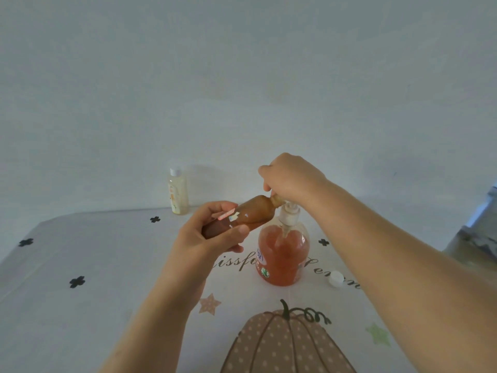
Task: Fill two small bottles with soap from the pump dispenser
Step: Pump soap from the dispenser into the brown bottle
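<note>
My left hand (212, 232) grips a small brown bottle (255, 212), tilted so that its open neck points up and right to the pump's nozzle. The pump dispenser (282, 251), a clear bottle with orange-pink soap, stands upright at the table's middle. My right hand (290, 179) is curled over the white pump head (290, 211), fingers down on it. A second small bottle (177, 192), pale yellow with a white cap, stands upright at the table's far edge on the left.
A loose white cap (336, 279) lies on the tablecloth (107, 278) to the right of the dispenser. The cloth has a pumpkin print near me and black clover marks. A grey object (478, 232) sits at the far right edge. A plain wall stands behind.
</note>
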`<action>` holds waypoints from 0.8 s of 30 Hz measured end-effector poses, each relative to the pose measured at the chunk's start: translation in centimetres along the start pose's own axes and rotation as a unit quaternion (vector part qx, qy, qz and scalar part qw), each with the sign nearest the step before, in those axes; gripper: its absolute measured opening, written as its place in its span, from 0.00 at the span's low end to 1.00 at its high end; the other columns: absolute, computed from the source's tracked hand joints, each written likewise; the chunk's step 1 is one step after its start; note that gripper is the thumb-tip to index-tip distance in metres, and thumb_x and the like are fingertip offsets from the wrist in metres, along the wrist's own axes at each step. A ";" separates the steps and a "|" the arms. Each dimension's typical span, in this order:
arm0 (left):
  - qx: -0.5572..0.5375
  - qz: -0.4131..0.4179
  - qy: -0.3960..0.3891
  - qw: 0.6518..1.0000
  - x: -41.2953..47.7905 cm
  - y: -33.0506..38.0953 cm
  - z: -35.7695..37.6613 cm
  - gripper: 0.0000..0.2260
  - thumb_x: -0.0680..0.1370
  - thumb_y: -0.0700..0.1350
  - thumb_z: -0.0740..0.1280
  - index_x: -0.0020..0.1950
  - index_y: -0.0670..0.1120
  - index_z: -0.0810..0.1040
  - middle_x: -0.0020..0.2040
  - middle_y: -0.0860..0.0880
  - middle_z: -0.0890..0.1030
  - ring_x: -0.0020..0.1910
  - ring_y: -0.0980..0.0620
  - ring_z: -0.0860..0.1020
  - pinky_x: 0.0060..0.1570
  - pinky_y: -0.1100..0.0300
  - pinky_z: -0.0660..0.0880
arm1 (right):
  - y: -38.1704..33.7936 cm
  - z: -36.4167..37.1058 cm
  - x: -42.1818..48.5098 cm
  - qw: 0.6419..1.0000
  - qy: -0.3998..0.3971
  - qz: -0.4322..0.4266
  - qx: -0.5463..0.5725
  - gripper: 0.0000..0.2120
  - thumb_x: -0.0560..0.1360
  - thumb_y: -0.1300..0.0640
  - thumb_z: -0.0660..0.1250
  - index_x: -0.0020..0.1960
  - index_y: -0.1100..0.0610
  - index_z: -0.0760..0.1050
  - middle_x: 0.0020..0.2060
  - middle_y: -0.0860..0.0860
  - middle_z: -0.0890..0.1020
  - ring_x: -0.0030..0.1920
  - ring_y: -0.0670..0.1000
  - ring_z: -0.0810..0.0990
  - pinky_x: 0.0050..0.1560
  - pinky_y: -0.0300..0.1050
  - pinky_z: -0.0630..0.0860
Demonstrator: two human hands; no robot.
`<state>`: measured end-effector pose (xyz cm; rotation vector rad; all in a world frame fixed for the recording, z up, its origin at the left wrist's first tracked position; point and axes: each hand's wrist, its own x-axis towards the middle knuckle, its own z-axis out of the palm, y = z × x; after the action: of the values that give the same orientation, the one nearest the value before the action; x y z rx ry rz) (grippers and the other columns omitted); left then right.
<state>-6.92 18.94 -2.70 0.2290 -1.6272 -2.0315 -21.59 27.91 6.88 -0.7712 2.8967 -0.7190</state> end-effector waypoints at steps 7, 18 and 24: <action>0.004 -0.008 -0.009 1.000 0.1 0.0 -0.1 0.20 0.64 0.40 0.75 0.55 0.44 0.79 0.41 0.48 0.84 0.40 0.49 0.81 0.42 0.56 0.79 | 0.1 0.2 0.3 1.000 -0.012 0.001 0.003 0.16 0.79 0.51 0.58 0.50 0.58 0.82 0.41 0.52 0.87 0.45 0.55 0.85 0.47 0.46 0.77; 0.043 -0.012 0.000 0.999 0.7 -0.6 -0.8 0.16 0.63 0.41 0.76 0.50 0.49 0.82 0.41 0.50 0.84 0.38 0.50 0.80 0.44 0.55 0.80 | 1.3 1.7 1.3 1.000 -0.011 0.011 0.008 0.16 0.77 0.47 0.60 0.48 0.56 0.82 0.40 0.51 0.85 0.43 0.54 0.83 0.46 0.46 0.76; 0.041 -0.013 0.001 0.999 0.6 -0.6 -0.8 0.18 0.63 0.40 0.76 0.52 0.47 0.82 0.40 0.50 0.83 0.39 0.50 0.81 0.44 0.57 0.81 | 1.3 1.8 1.2 1.000 -0.014 0.013 0.016 0.16 0.77 0.47 0.61 0.47 0.56 0.82 0.41 0.51 0.86 0.43 0.55 0.84 0.50 0.48 0.78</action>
<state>-7.24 18.04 -3.35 0.2826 -1.7157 -1.9858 -22.93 27.56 4.75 -0.7327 2.8571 -0.7443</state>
